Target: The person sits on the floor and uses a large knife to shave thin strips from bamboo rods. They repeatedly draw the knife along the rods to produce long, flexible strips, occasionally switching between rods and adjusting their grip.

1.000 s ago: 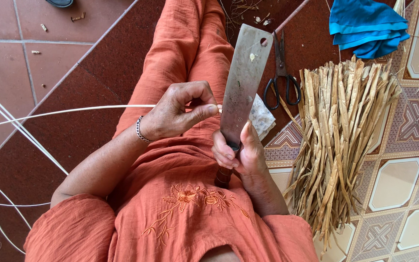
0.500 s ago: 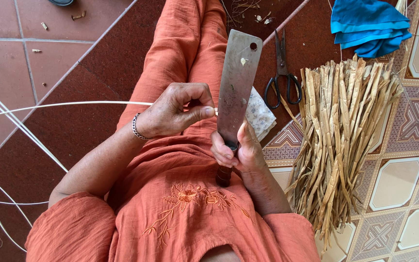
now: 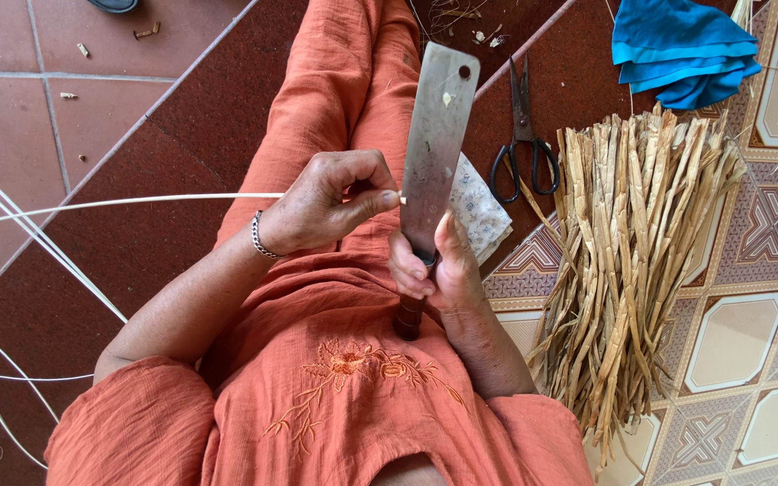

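Apparently the shaving is partway through: the left hand [image 3: 335, 202] pinches a thin pale strip [image 3: 137, 202] against the upright cleaver [image 3: 434, 144], whose dark handle the right hand [image 3: 434, 270] clenches over the lap. Most of the strip trails away leftward across the floor, and a bundle of dried leaves [image 3: 641, 270] lies untouched beside scissors [image 3: 522, 144].

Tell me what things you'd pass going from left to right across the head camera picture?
Thin pale strips on the floor → left hand pinching a strip → cleaver blade held by the right hand → black scissors → bundle of dried straw strips → patterned floor tiles.
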